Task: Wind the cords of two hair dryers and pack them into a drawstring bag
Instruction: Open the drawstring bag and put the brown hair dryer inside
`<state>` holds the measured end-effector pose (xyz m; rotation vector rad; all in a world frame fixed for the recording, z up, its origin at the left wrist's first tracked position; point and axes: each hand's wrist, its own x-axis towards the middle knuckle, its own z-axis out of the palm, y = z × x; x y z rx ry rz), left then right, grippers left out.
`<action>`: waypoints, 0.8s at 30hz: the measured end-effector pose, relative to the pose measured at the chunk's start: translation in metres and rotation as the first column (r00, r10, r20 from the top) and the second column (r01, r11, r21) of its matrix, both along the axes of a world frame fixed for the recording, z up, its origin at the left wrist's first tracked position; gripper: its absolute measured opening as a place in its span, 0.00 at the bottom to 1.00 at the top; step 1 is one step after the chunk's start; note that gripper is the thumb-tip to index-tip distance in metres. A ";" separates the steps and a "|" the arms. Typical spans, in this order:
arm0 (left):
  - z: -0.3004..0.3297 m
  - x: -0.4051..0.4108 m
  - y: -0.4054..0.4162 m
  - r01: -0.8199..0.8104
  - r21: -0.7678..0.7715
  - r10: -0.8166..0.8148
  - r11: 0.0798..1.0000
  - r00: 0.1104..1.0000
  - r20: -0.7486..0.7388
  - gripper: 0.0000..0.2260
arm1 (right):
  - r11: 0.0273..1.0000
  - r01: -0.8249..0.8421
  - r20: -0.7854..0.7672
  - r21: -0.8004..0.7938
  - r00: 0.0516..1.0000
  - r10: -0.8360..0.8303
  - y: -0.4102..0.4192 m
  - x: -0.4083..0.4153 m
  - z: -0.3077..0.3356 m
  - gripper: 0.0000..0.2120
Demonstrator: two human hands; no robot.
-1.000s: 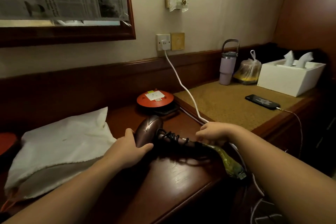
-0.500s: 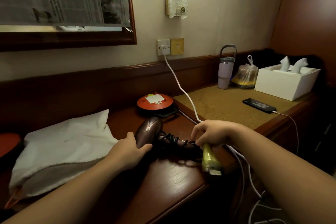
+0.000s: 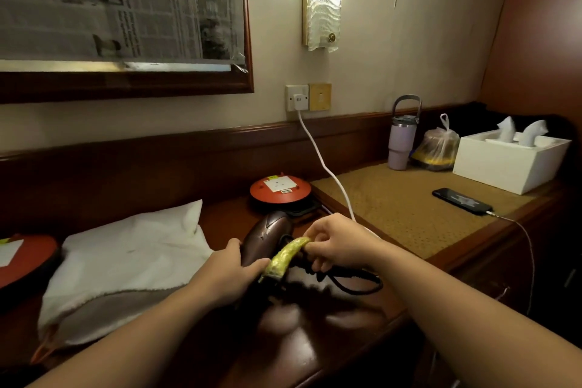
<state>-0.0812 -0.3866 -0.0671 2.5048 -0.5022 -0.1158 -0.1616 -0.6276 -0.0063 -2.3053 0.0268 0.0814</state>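
Where the two hands meet, one brown hair dryer (image 3: 267,238) lies on the wooden desk (image 3: 315,340): the left hand (image 3: 225,276) grips its body, the right hand (image 3: 333,244) pinches a yellow-green wrapped piece (image 3: 285,257) (hard to identify) above its black cord (image 3: 352,280). One white bag (image 3: 126,261) lies left of the left hand; a second dryer cannot be made out.

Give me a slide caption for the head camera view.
Left hand steadies a brown hair dryer while the right hand holds its yellow-wrapped plug.
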 end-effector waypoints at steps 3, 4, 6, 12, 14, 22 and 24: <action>0.004 0.004 0.006 0.021 -0.043 -0.021 0.999 1.000 -0.003 0.29 | 0.957 -0.009 0.217 -0.291 0.973 0.075 0.004 0.002 -0.002 0.12; 0.007 0.003 0.008 0.028 -0.053 -0.028 0.998 1.000 -0.002 0.29 | 0.939 -0.005 0.257 -0.343 0.961 0.099 0.004 0.004 -0.003 0.13; 0.013 0.004 0.014 0.044 -0.070 -0.043 0.997 0.999 0.006 0.29 | 0.919 -0.022 0.298 -0.394 0.942 0.151 0.006 0.008 -0.004 0.14; 0.029 0.004 0.034 0.060 -0.089 -0.051 0.994 0.993 0.109 0.29 | 0.915 -0.168 0.235 -0.368 0.935 0.266 0.027 0.016 -0.014 0.16; 0.035 0.006 0.044 0.074 -0.089 -0.063 0.993 0.990 0.127 0.29 | 0.926 -0.190 0.217 -0.325 0.939 0.268 0.036 0.016 -0.015 0.15; 0.047 0.010 0.077 0.138 -0.073 -0.130 0.988 0.986 0.102 0.31 | 0.949 -0.230 0.180 -0.215 0.946 0.270 0.070 0.018 -0.015 0.42; 0.048 0.012 0.084 0.127 -0.093 -0.118 0.987 0.989 0.094 0.32 | 0.957 -0.246 0.157 -0.151 0.950 0.269 0.076 0.024 -0.015 0.42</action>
